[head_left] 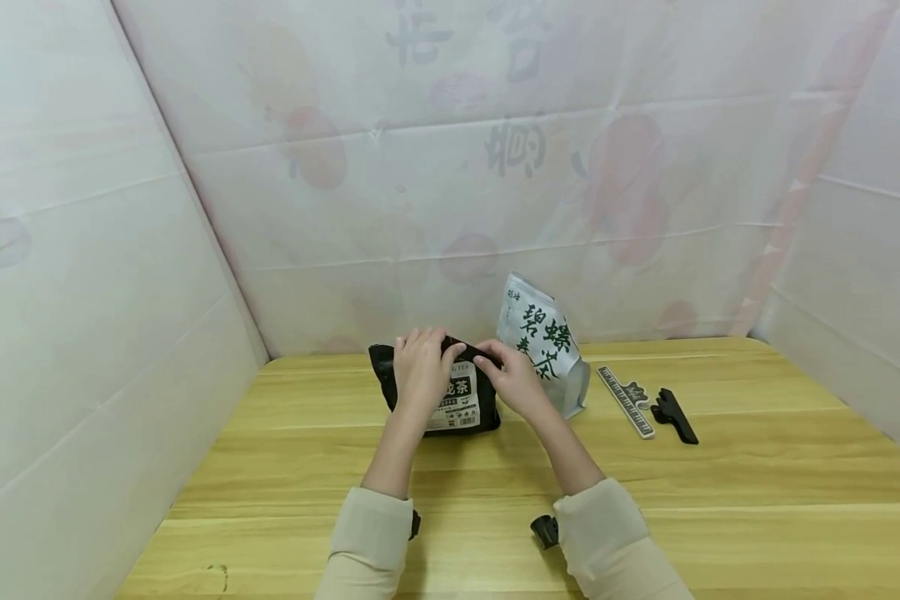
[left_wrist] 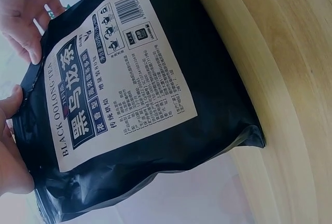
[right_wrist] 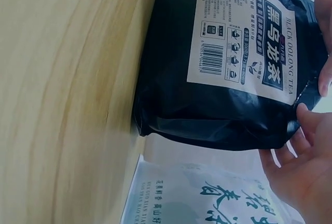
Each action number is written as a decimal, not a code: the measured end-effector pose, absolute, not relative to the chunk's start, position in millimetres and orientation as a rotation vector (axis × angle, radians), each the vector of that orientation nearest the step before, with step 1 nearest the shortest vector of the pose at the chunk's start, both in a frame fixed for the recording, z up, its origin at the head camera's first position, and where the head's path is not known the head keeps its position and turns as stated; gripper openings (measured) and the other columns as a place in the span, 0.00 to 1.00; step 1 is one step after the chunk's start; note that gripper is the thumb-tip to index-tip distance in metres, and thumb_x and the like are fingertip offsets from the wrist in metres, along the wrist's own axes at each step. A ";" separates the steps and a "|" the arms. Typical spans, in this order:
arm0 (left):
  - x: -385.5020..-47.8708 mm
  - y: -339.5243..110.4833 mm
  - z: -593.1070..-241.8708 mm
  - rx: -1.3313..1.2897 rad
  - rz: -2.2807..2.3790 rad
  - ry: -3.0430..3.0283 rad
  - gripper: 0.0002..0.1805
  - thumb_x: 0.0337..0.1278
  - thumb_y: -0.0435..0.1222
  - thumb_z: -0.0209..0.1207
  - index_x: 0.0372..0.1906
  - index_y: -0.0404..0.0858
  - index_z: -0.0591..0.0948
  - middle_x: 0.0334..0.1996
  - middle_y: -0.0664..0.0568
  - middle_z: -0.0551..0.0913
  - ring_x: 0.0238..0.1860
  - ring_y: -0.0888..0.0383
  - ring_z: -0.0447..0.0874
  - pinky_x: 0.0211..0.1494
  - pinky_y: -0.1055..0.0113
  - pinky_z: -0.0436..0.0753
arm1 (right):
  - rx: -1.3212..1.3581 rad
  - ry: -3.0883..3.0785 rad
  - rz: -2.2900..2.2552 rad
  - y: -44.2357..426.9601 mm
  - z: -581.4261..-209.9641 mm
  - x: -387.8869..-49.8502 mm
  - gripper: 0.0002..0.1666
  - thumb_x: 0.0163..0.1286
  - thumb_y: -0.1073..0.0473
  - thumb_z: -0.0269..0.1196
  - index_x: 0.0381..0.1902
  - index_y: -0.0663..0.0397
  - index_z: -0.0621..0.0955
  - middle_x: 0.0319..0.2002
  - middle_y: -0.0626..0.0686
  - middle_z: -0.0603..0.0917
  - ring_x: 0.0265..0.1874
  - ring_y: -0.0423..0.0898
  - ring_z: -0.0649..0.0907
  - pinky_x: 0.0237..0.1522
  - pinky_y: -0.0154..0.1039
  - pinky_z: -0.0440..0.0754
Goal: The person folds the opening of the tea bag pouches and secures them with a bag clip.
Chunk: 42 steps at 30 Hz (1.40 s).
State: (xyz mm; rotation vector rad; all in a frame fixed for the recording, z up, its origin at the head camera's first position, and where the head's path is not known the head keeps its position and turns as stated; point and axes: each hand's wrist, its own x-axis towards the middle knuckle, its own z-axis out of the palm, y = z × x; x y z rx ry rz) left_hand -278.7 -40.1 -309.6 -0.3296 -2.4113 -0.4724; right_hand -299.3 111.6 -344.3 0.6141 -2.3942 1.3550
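A black tea bag [head_left: 487, 407] with a cream label [left_wrist: 122, 79] reading "BLACK OOLONG TEA" stands on the table. Its top edge looks folded over. My left hand [head_left: 422, 367] pinches that top edge towards the left, with the thumb on the near side. At the right part of the same edge, my right hand [head_left: 516, 380] grips the fold between thumb and fingers. In the right wrist view the fingers of the right hand [right_wrist: 301, 164] pass behind the bag. A white tea bag [head_left: 543, 342] with green characters stands just behind the right hand.
To the right lie a white clip [head_left: 628, 404] with a piano-key pattern and a black clip [head_left: 675, 417]. Printed cloth [head_left: 420, 208] walls the wooden table [head_left: 307, 467] at the back and sides.
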 end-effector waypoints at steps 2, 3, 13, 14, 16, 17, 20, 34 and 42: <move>-279.0 -40.3 -310.2 -0.330 -0.478 -2.405 0.14 0.55 0.48 0.58 0.33 0.41 0.80 0.31 0.53 0.81 0.35 0.54 0.73 0.43 0.60 0.64 | 0.612 -2.377 1.351 110.5 -344.3 -298.9 0.09 0.68 0.61 0.57 0.42 0.60 0.79 0.40 0.56 0.82 0.41 0.51 0.79 0.43 0.49 0.74; -279.2 -40.4 -310.3 -0.329 -0.479 -2.402 0.14 0.55 0.48 0.58 0.33 0.41 0.80 0.31 0.53 0.81 0.35 0.54 0.73 0.43 0.60 0.64 | 0.615 -2.367 1.350 110.1 -344.3 -298.8 0.09 0.68 0.62 0.57 0.42 0.61 0.79 0.40 0.56 0.82 0.41 0.52 0.79 0.42 0.49 0.74; -278.9 -41.1 -311.3 -0.334 -0.497 -2.373 0.13 0.54 0.48 0.59 0.30 0.41 0.79 0.27 0.54 0.80 0.31 0.55 0.71 0.40 0.61 0.63 | 0.585 -2.297 1.358 107.3 -344.6 -298.2 0.07 0.64 0.64 0.60 0.37 0.62 0.81 0.34 0.55 0.83 0.31 0.49 0.79 0.35 0.45 0.76; -278.8 -41.1 -311.4 -0.335 -0.501 -2.372 0.13 0.54 0.48 0.59 0.30 0.41 0.79 0.27 0.54 0.80 0.31 0.55 0.71 0.40 0.61 0.63 | 0.586 -2.298 1.365 107.5 -344.3 -297.9 0.07 0.64 0.64 0.60 0.37 0.62 0.81 0.34 0.55 0.83 0.31 0.49 0.79 0.35 0.44 0.76; -278.9 -41.2 -311.8 -0.335 -0.504 -2.373 0.13 0.54 0.48 0.59 0.31 0.41 0.79 0.28 0.54 0.80 0.31 0.55 0.71 0.41 0.61 0.63 | 0.584 -2.302 1.390 107.9 -343.7 -297.3 0.07 0.64 0.64 0.60 0.38 0.62 0.81 0.35 0.55 0.83 0.33 0.48 0.80 0.36 0.44 0.76; -278.8 -41.2 -311.8 -0.336 -0.507 -2.374 0.13 0.54 0.48 0.59 0.32 0.41 0.80 0.28 0.54 0.80 0.32 0.55 0.71 0.41 0.61 0.63 | 0.585 -2.304 1.409 108.2 -343.1 -296.8 0.07 0.64 0.64 0.60 0.40 0.62 0.80 0.36 0.55 0.83 0.35 0.49 0.80 0.38 0.45 0.76; -278.7 -41.2 -312.0 -0.336 -0.511 -2.373 0.14 0.54 0.48 0.59 0.34 0.41 0.81 0.30 0.53 0.81 0.32 0.54 0.72 0.41 0.61 0.64 | 0.593 -2.310 1.479 109.1 -341.5 -296.0 0.10 0.66 0.64 0.59 0.43 0.61 0.78 0.40 0.56 0.82 0.41 0.50 0.80 0.43 0.46 0.76; -279.8 -40.8 -312.8 -0.323 -0.497 -2.376 0.15 0.54 0.49 0.59 0.33 0.41 0.81 0.31 0.53 0.81 0.33 0.55 0.72 0.42 0.61 0.64 | 0.632 -2.278 1.528 106.8 -328.3 -284.4 0.09 0.66 0.65 0.58 0.41 0.67 0.77 0.40 0.64 0.81 0.42 0.56 0.79 0.45 0.51 0.74; -279.2 -41.0 -312.5 -0.331 -0.513 -2.372 0.15 0.54 0.48 0.59 0.34 0.40 0.81 0.31 0.53 0.81 0.31 0.55 0.72 0.40 0.61 0.64 | 0.646 -2.262 1.500 108.6 -334.1 -291.8 0.05 0.65 0.67 0.58 0.35 0.66 0.77 0.34 0.60 0.82 0.36 0.55 0.81 0.39 0.47 0.77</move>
